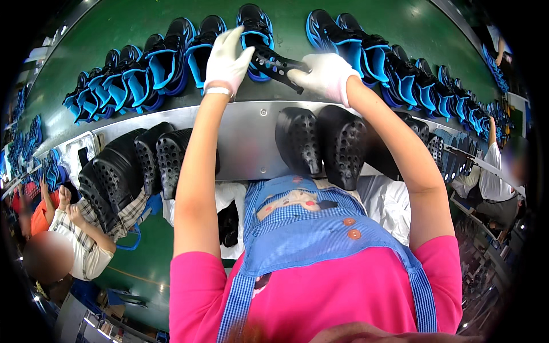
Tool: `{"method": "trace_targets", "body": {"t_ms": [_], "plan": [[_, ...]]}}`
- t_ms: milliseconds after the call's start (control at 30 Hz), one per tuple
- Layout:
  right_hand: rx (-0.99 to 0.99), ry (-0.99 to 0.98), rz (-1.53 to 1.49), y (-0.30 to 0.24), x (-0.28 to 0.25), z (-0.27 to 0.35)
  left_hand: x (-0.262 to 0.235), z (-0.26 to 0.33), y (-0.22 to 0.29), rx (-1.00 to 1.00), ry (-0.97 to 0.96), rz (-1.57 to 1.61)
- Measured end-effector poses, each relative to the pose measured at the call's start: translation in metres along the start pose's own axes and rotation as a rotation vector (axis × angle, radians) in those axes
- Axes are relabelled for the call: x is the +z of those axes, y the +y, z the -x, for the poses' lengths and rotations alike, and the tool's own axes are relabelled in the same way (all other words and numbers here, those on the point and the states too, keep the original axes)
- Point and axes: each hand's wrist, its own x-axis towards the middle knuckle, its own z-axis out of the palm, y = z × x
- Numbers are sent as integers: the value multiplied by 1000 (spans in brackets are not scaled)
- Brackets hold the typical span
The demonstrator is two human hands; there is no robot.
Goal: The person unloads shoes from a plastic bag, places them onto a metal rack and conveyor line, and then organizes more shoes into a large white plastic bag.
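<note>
A black sneaker with bright blue lining stands on the green work surface in front of me. My right hand, in a white glove, grips one end of a black perforated plastic shoe tree. The tree's other end lies at the sneaker's opening; how far it reaches inside is hard to see. My left hand, also gloved in white, is at the sneaker's left side. Its fingers are stretched out, with the thumb apart near the shoe's opening.
Rows of similar sneakers curve away to the left, and more sneakers to the right. Black shoe trees lie on the metal ledge before me, with another group at left. Co-workers sit at both sides.
</note>
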Motion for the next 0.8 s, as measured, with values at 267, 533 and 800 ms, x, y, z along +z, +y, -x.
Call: {"method": "trace_targets", "body": {"t_ms": [267,533,800], "plan": [[132,-75,-123,-7,-32,-59,30,-86,-27,15,-367,-193],[179,35,164,-60,2,-105,32,-90,-52,-125,-352,-192],[263,74,14,-34,37,-152,26,20,-6,-128,-166,-67]]}}
